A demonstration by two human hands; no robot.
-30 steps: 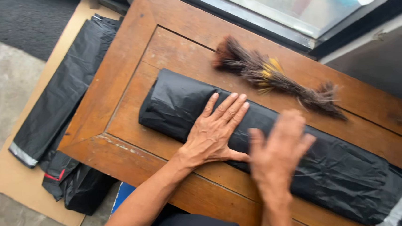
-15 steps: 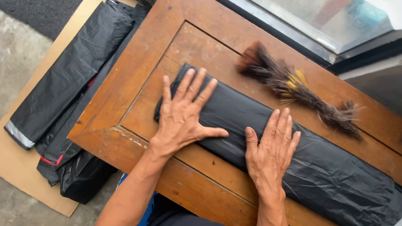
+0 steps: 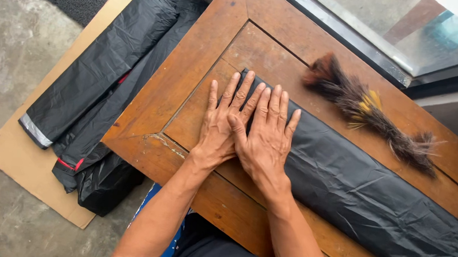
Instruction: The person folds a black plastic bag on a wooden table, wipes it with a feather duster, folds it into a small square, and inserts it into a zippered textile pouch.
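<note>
We work on the wooden bench [image 3: 189,83], where the long black plastic bundle [image 3: 364,191] lies slantwise across the inset panel, a feather duster [image 3: 370,109] just beyond it. More black folded sheets [image 3: 98,76] lie on cardboard [image 3: 17,156] on the floor. To flatten well, we judge it best to press evenly with flat palms. Our left hand [image 3: 221,122] and right hand [image 3: 266,136] lie flat and spread at the bundle's left end, overlapping, gripping nothing.
</note>
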